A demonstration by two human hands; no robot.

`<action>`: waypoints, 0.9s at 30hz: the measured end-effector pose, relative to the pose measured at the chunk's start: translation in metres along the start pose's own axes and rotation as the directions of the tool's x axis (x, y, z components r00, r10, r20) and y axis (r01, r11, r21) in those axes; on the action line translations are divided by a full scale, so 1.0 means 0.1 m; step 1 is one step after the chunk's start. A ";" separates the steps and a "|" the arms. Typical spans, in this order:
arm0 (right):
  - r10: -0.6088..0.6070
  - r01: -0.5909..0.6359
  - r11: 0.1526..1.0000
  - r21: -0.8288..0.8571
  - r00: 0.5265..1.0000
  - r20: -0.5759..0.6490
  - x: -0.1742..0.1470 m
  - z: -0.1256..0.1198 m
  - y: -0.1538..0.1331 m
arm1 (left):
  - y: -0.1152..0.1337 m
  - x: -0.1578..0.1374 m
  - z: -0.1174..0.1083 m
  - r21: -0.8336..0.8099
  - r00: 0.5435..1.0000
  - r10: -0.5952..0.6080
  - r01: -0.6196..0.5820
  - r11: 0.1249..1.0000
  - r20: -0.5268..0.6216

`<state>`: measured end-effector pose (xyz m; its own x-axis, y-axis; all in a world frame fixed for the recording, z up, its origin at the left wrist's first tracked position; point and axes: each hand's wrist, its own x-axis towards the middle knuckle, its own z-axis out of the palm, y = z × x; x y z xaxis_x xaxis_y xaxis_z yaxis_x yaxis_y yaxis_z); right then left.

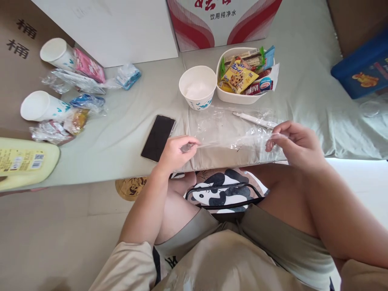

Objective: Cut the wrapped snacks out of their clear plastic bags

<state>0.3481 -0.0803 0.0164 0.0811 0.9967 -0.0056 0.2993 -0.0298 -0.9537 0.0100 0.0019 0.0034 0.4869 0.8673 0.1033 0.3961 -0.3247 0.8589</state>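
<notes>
A clear plastic bag (233, 137) is stretched over the cloth-covered surface between my hands. My left hand (178, 151) pinches its left edge, just right of a black phone (158, 137). Fingers of my right hand (295, 141) are closed on the bag's right end. Near that hand lies a white pen-like tool (254, 119); whether it is under or on the plastic I cannot tell. Behind the bag stands a white paper cup (198, 87) with blue marks. Beside the cup, a white bowl (239, 98) holds several wrapped snacks (239, 76).
At the left lie two tipped paper cups (36, 106) among wrapped packets (80, 121). A yellow jug (27, 161) is at the left front. A white box (121, 32) and a red-and-white carton (224, 24) line the back; a blue container (360, 70) stands right.
</notes>
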 end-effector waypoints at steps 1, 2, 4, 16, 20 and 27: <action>0.016 -0.014 0.999 0.042 0.999 -0.049 0.01 0.00 0.02 | -0.01 0.01 0.00 -0.065 0.998 -0.038 0.035 0.997 -0.046; 0.017 -0.011 0.997 0.077 0.996 -0.087 0.03 0.00 0.04 | -0.01 0.02 0.01 -0.145 0.992 -0.082 0.068 0.987 -0.094; 0.001 0.016 0.991 0.133 0.992 -0.123 0.06 0.03 0.10 | -0.01 0.06 0.03 -0.319 0.969 -0.173 0.110 0.941 -0.178; 0.077 0.036 0.955 0.295 0.928 -0.364 0.17 0.44 0.12 | -0.07 0.14 0.10 -0.457 0.922 -0.294 0.154 0.876 -0.253; 0.124 -0.052 0.978 0.202 0.922 -0.367 0.17 0.45 0.10 | -0.07 0.16 0.16 -0.505 0.917 -0.290 0.120 0.855 -0.273; 0.119 -0.105 0.993 0.058 0.912 -0.392 0.21 0.49 0.11 | -0.05 0.21 0.22 -0.529 0.911 -0.382 0.251 0.811 -0.154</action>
<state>0.3069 -0.0556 -0.0085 0.4823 0.8760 -0.0011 0.2337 -0.1298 -0.9636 0.0353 0.0131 -0.0093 0.1722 0.9725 -0.1568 0.0314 0.1537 0.9876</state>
